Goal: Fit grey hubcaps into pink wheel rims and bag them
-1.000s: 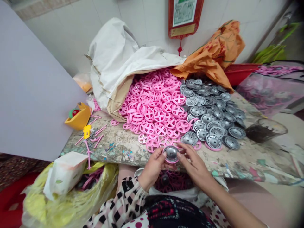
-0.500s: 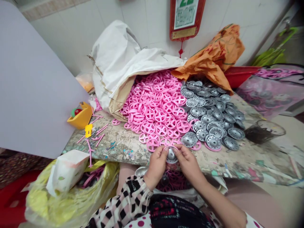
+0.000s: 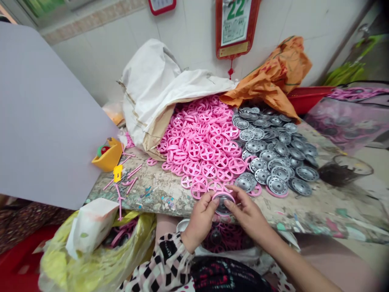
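Observation:
Between both hands, just over the table's front edge, is a toy wheel (image 3: 223,205): a grey disc set against a pink ring. My left hand (image 3: 201,219) grips its left side, thumb on the disc. My right hand (image 3: 247,211) holds the right side, with its thumb pressed on the disc's face and the forefinger stretched along the top. Beyond the hands lies a heap of pink spoked rings (image 3: 206,153). To its right spreads a pile of grey discs (image 3: 269,156). Below the hands, more pink and grey pieces (image 3: 226,237) fill a bag at the lap.
A white sack (image 3: 152,77) and an orange sack (image 3: 273,73) lie behind the heaps. On the left are a yellow scoop-like container (image 3: 107,158), pink sticks and a yellow plastic bag (image 3: 91,267). A glass cup (image 3: 346,170) stands at the right on the worn table (image 3: 170,198).
The view has tilted up slightly. The disc in my hands has turned a little, with the pink rim showing more, and my right fingers have spread and shifted over it.

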`<state>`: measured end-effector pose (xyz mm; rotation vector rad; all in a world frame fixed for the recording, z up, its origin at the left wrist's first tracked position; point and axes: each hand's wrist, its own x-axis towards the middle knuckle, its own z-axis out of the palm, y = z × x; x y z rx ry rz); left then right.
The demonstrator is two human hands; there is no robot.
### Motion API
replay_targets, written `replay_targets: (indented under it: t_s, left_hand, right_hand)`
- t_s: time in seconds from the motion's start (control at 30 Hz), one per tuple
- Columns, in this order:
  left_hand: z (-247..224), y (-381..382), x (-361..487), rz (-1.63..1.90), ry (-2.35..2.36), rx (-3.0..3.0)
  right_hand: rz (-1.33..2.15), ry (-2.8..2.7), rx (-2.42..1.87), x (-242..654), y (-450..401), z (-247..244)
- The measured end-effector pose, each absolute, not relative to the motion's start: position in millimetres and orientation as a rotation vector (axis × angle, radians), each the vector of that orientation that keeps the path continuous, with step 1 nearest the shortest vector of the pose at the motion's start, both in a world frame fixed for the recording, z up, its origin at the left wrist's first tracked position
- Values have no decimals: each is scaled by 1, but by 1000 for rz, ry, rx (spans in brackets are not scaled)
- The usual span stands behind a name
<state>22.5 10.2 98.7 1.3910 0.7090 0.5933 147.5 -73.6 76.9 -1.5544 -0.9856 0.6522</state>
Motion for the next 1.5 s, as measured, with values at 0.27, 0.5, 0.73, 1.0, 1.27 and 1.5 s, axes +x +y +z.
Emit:
replay_targets:
  t_s: [0.27,0.5,0.73,1.0,1.27,1.5]
  left_hand:
    - [89,8,19,558,713,1521]
    - [63,2,-10,226,783,1817]
    - [55,38,-21,703,1104,1907]
    - [48,58,1,694,1186,2440]
    - [52,57,-3,853,1047,2234]
    - [71,35,4,702,784,834]
  right_hand:
    - [764,-1045,-1504,141,-75,82]
    - [745,-1473,-1756,136,-111,40]
    - [16,-1801,-2082,150,-121,45]
    - [-490,-1627,-2383,211,-67,61]
    - [-422,-1595,-2244,226,-69,42]
    - [38,-1174,-1840,211,-69,48]
